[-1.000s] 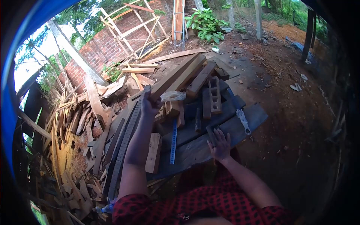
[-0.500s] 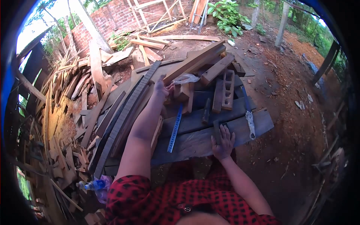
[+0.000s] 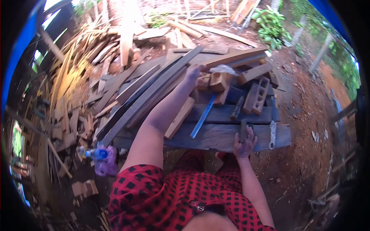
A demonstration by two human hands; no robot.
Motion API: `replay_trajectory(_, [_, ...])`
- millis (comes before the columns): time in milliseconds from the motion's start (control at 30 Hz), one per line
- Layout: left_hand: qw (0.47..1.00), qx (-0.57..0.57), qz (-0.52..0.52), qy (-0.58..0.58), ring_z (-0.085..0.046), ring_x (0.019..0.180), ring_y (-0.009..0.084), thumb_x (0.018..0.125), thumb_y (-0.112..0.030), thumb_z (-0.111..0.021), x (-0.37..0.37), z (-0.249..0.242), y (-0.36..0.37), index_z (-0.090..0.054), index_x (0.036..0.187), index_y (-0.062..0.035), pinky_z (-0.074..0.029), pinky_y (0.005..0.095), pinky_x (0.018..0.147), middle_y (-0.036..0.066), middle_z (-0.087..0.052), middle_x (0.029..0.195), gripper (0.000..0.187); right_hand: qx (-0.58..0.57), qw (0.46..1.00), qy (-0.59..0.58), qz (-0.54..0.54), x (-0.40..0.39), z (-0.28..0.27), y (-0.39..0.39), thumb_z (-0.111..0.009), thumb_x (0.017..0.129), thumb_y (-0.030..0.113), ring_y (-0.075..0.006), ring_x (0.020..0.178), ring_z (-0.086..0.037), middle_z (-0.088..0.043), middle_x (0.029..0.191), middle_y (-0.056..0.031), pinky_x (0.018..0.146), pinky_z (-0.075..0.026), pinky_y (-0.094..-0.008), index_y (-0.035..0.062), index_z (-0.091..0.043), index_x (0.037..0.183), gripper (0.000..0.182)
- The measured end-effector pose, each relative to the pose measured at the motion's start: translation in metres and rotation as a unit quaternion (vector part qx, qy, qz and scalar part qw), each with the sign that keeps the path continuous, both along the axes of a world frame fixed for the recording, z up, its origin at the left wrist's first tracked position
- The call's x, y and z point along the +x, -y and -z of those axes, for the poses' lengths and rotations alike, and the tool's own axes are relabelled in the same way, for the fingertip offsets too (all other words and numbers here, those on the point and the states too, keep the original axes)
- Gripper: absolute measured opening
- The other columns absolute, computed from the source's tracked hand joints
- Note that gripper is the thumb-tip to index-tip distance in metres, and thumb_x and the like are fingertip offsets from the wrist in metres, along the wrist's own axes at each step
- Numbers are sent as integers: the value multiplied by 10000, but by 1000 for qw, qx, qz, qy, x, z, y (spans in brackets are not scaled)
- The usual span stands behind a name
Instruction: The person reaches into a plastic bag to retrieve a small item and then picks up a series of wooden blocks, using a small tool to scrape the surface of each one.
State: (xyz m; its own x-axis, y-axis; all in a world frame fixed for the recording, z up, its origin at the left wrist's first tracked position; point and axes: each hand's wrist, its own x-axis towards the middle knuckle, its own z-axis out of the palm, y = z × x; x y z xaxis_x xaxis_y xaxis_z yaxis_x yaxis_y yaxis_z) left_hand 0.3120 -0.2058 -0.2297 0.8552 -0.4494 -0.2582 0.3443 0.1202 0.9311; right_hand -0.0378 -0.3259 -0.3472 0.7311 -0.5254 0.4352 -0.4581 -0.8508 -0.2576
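My left hand [image 3: 195,74] reaches across the bench to the wood pile, thumb and fingers apart, right beside a short light-brown wood block [image 3: 218,81]. Low over the front plank [image 3: 216,136], my right hand [image 3: 246,146] has a dark narrow block [image 3: 243,130] between thumb and fingers. Left of that hand lies a blue ruler [image 3: 203,116], reaching towards the wood blocks. A dark stick-like piece [image 3: 237,107] rests farther back. To the right is a long tool with a pale wrapped handle [image 3: 272,134]. Under my left forearm sits a light wood piece [image 3: 180,117].
Long dark boards [image 3: 150,92] lie along the bench's left side. A wooden piece with square holes [image 3: 262,94] and beams [image 3: 235,59] are stacked at the back right. Scrap wood [image 3: 73,123] covers the ground at left, near a bottle with a purple bag [image 3: 104,159].
The view has shifted, so the bench appears higher and farther right. More of the light wood piece shows beside my left forearm. Both hands stay near the same things.
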Motion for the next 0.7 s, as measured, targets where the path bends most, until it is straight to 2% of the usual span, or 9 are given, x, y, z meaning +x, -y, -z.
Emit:
replay_trajectory(33, [1000, 2, -13, -3, -494, 1010, 265, 761, -258, -687, -8, -5, -18, -378, 1368, -115, -461, 352, 723, 162, -477, 1254, 696, 2, 1000, -3, -13, 0, 0, -1, -514, 893, 368, -268, 1296, -394, -462, 1373, -64, 1042, -239, -571, 154, -468, 1341, 498])
replay_trajectory(100, [994, 74, -1, 78, -502, 977, 212, 759, -246, -690, -34, -12, -47, -400, 1377, -76, -458, 316, 699, 155, -495, 1264, 704, 8, 1000, 7, 5, 0, 1, -2, -498, 905, 378, -265, 1301, -389, -464, 1377, -55, 1044, -240, -573, 152, -465, 1345, 495])
replay_trajectory(167, [991, 93, -6, 100, -524, 1019, 210, 764, -237, -693, -62, -24, -93, -396, 1377, -35, -469, 305, 739, 179, -493, 1283, 710, 8, 1000, -6, 4, 0, 0, -1, -486, 912, 390, -262, 1309, -379, -465, 1377, -51, 1047, -236, -576, 152, -462, 1348, 497])
replay_trajectory(300, [957, 169, -59, 230, -482, 1202, 321, 766, -318, -714, -97, -21, -194, -442, 1348, -54, -413, 374, 954, 192, -499, 1304, 695, 14, 1000, -1, 5, -1, 2, -3, -490, 910, 395, -256, 1321, -364, -461, 1383, -47, 1048, -234, -577, 145, -465, 1342, 501])
replay_trajectory(367, [824, 411, -84, 381, -497, 1171, 347, 737, -345, -722, -99, -9, -258, -478, 1313, -65, -391, 401, 983, 186, -516, 1271, 685, 0, 1000, -20, 6, -1, 2, -1, -495, 910, 397, -255, 1324, -361, -456, 1389, -45, 1048, -237, -576, 137, -462, 1343, 506])
replay_trajectory(433, [686, 560, -109, 451, -520, 1120, 343, 702, -347, -729, -111, -9, -307, -498, 1279, -63, -398, 416, 975, 180, -542, 1207, 683, -10, 1000, -24, 0, -1, 6, 0, -498, 912, 404, -253, 1327, -356, -450, 1395, -42, 1046, -241, -575, 131, -455, 1347, 516])
replay_trajectory(500, [626, 650, -130, 410, -534, 1081, 324, 675, -347, -738, -132, -8, -339, -495, 1276, -74, -409, 421, 952, 171, -561, 1157, 704, -18, 999, -25, 10, -1, 6, -1, -495, 914, 410, -251, 1330, -352, -448, 1397, -41, 1046, -242, -575, 129, -451, 1349, 520])
replay_trajectory(600, [604, 718, -84, 337, -549, 1060, 313, 669, -366, -747, -145, 2, -368, -516, 1221, -85, -425, 434, 907, 153, -585, 1095, 661, -11, 1000, -23, 7, -2, 7, -2, -501, 908, 413, -248, 1332, -347, -436, 1405, -40, 1050, -237, -571, 131, -443, 1355, 532])
replay_trajectory(700, [608, 724, -84, 315, -581, 1012, 311, 663, -392, -751, -145, 9, -370, -534, 1133, -91, -438, 457, 855, 124, -605, 1043, 598, -8, 1000, -28, 9, -2, 6, -1, -507, 903, 413, -244, 1334, -345, -429, 1408, -39, 1056, -231, -569, 130, -439, 1359, 541])
